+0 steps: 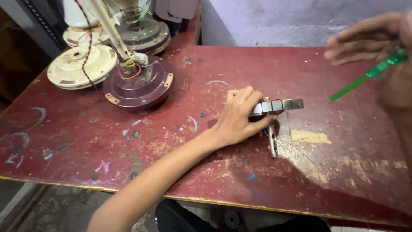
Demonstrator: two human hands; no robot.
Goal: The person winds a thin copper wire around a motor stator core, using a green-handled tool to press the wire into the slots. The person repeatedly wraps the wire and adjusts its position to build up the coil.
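Note:
My left hand [240,117] grips a grey metal stator core [281,105] with thin copper wire on it, holding it just above the worn red table [171,141]. A metal shaft [272,147] lies on the table right below the core. My right hand [377,47] is raised close to the camera at the upper right, blurred, and holds a green-handled screwdriver [365,77] whose tip points down-left toward the core, well apart from it.
A maroon ceiling-fan motor housing [138,86] with red and yellow wires sits at the table's upper left. Cream fan housings [81,66] and a darker motor [143,32] stand behind it. The table's front edge [214,202] runs near my body.

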